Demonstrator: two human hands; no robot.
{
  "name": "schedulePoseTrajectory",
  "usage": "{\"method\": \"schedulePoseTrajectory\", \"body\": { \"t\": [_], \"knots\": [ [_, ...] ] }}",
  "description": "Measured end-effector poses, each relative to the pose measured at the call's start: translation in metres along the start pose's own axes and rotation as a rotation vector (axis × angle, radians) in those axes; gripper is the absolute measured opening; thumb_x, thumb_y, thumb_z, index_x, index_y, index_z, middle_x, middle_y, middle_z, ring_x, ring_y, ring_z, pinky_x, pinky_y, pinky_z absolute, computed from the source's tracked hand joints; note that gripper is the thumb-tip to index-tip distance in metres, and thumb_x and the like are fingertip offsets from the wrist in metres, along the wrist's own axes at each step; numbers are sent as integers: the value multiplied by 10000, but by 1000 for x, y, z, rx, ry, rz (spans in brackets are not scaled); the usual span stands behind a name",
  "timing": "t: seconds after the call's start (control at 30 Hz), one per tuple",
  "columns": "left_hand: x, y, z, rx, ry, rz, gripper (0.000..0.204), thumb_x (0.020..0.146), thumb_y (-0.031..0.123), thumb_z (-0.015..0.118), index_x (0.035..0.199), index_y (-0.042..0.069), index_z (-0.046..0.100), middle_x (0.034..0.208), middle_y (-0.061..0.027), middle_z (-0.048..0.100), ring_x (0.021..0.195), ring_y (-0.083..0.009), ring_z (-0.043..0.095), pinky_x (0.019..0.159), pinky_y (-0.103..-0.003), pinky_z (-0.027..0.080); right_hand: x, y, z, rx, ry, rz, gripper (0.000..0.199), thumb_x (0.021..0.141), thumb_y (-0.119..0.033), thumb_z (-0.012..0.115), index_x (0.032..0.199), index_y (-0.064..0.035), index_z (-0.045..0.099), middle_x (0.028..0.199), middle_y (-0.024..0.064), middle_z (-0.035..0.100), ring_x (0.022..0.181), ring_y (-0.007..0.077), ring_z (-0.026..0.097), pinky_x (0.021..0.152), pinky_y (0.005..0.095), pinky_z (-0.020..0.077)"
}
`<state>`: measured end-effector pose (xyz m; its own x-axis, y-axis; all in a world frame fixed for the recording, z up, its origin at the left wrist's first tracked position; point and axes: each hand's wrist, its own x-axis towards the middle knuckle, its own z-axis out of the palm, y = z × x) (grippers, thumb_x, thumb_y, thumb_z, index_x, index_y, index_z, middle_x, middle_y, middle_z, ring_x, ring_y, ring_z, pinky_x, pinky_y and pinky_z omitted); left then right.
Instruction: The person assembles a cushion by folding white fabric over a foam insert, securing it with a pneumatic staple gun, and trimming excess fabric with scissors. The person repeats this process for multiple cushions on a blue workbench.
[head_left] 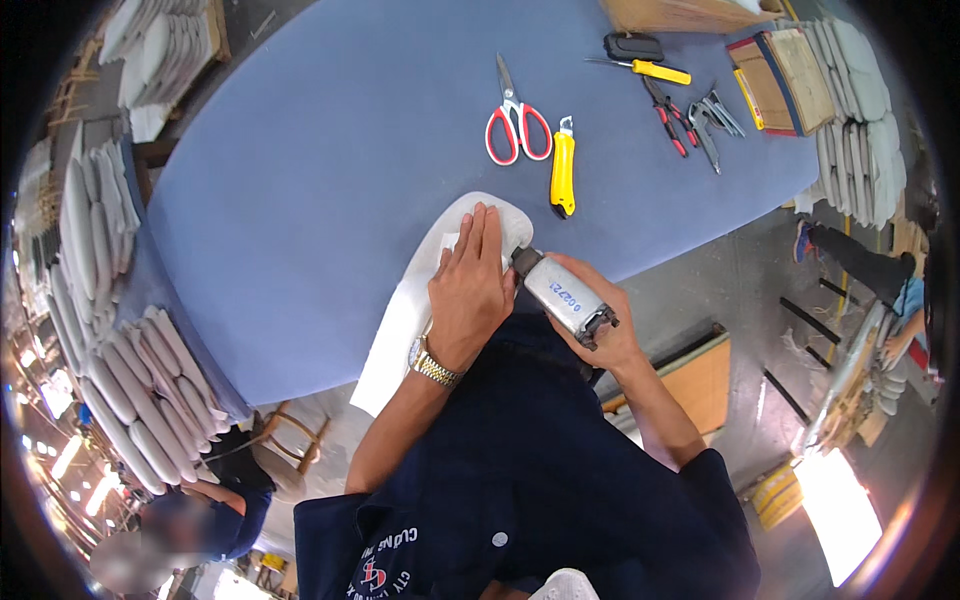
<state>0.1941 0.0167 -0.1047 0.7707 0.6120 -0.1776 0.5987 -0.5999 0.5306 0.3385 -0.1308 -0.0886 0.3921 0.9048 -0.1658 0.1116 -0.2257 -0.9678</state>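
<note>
Off-white padded panel with a smoothly rounded end [513,222], lying on a broad blue cloth-covered table [300,200], close to its near edge and in front of the worker I am watching. The left hand [470,285] lies flat upon it, fingers extended and grasping nothing. The right hand [612,290] is closed around a silver-grey, box-bodied metal tool with a black nose [565,293], apparently a stapler; whether a finger rests on its trigger I cannot tell.

Hazards, as I judge them: the nose sits at the panel's right edge, just beside the left thumb, so a slip or an early discharge could strike that hand. The panel appears steadied by palm pressure alone; a sideways push from the tool could swivel it. A forward slide could also nudge the yellow-handled cutter with a metal tip [563,175], which lies just beyond.

Orientation: the panel's rounded end points away from the worker, toward the far side of the table. Its long axis runs obliquely from near left to far right. Smooth white material [390,345] continues this line toward the table edge; the left arm hides whether it belongs to the panel.
</note>
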Motion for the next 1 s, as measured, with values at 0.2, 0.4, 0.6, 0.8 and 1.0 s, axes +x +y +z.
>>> {"method": "schedulePoseTrajectory", "body": {
  "t": [0.2, 0.4, 0.6, 0.8, 1.0],
  "knots": [
    [-1, 1, 5, 71, 26, 3, 778, 855, 85, 717, 1548, 11, 370, 1557, -225, 491, 1378, -388, 549, 999, -496, 565, -9, 11, -2, 22, 32, -69, 585, 808, 2, 756, 1374, 27, 610, 1310, 192, 683, 1201, 257, 681, 1029, 336, 504],
    [-1, 2, 7, 52, 0, -8, 787, 822, 42, 716, 1532, -23, 384, 1546, -241, 502, 1416, -386, 518, 1051, -535, 535, -5, 14, 1, 15, 3, -51, 680, 728, -39, 765, 1390, -30, 612, 1305, 184, 689, 1170, 325, 692, 1010, 367, 518],
    [4, 5, -1, 23, -55, -24, 816, 807, 28, 723, 1547, -21, 382, 1587, -234, 455, 1447, -382, 483, 1061, -552, 523, 8, -1, -8, -39, -58, 10, 711, 703, -72, 771, 1394, -66, 605, 1263, 181, 693, 1125, 375, 690, 967, 390, 533],
    [9, 5, -3, -45, -81, -54, 806, 831, 67, 732, 1551, -36, 386, 1608, -253, 414, 1462, -416, 453, 1064, -592, 502, 25, -25, -14, -177, -176, 141, 731, 719, -145, 818, 1409, -72, 587, 1257, 194, 684, 1125, 374, 689, 957, 393, 533],
    [12, 5, -5, 3, -91, -55, 759, 857, 96, 707, 1537, -49, 403, 1596, -260, 426, 1446, -432, 468, 1059, -598, 501, 27, -30, -7, -123, -135, 255, 594, 796, -106, 779, 1362, -45, 613, 1231, 166, 714, 1110, 284, 722, 946, 331, 538]
  ]
}}
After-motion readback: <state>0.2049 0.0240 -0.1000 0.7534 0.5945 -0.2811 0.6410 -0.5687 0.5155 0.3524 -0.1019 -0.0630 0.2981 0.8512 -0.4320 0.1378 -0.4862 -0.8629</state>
